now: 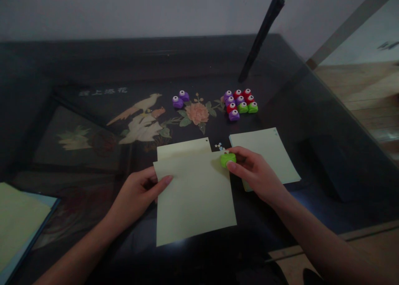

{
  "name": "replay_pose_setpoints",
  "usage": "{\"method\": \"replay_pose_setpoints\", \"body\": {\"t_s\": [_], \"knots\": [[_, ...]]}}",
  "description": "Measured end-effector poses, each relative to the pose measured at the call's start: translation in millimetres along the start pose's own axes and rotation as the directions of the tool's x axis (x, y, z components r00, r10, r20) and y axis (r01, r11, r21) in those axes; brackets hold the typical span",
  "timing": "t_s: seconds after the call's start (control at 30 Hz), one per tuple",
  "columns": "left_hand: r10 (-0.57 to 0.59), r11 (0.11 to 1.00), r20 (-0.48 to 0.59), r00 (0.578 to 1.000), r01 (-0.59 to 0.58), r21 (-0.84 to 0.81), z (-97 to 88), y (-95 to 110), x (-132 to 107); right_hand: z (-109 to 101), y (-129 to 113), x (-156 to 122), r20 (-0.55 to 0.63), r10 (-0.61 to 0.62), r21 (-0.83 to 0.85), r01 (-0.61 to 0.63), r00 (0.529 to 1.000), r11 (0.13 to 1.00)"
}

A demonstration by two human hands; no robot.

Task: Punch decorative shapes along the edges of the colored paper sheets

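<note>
My left hand (141,193) pinches the left edge of a pale yellow-green paper sheet (193,197), thumb on top. A second sheet (182,148) of the same colour lies under it and sticks out behind. My right hand (254,173) grips a small green paper punch (227,159) set on the top sheet's upper right corner. A few tiny punched paper bits (219,145) lie just behind the punch.
A stack of pale sheets (271,152) lies under my right wrist. Several purple, red and green punches (240,103) cluster behind, two purple ones (181,99) further left. A dark rod (263,31) leans at the back. More paper (18,222) lies at the table's left edge.
</note>
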State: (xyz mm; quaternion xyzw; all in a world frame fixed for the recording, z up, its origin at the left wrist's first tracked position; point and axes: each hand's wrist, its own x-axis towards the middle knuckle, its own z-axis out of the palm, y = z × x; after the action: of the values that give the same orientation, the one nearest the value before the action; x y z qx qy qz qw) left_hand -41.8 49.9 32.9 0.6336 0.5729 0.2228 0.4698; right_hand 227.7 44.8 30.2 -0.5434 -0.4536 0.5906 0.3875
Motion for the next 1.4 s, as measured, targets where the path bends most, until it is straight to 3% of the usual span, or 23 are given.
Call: {"method": "replay_pose_setpoints", "body": {"t_s": [0.53,1.4], "knots": [[0.075,0.997,0.017,0.997,-0.075,0.019,-1.2,-6.0,-0.4,1.1,2.2,0.8,0.005,-0.026,0.012,0.026,1.0,1.0],[0.07,0.996,0.016,0.997,-0.071,0.049,0.2,-5.1,0.6,1.2,2.4,1.3,-0.002,-0.021,-0.008,0.021,1.0,1.0]]}}
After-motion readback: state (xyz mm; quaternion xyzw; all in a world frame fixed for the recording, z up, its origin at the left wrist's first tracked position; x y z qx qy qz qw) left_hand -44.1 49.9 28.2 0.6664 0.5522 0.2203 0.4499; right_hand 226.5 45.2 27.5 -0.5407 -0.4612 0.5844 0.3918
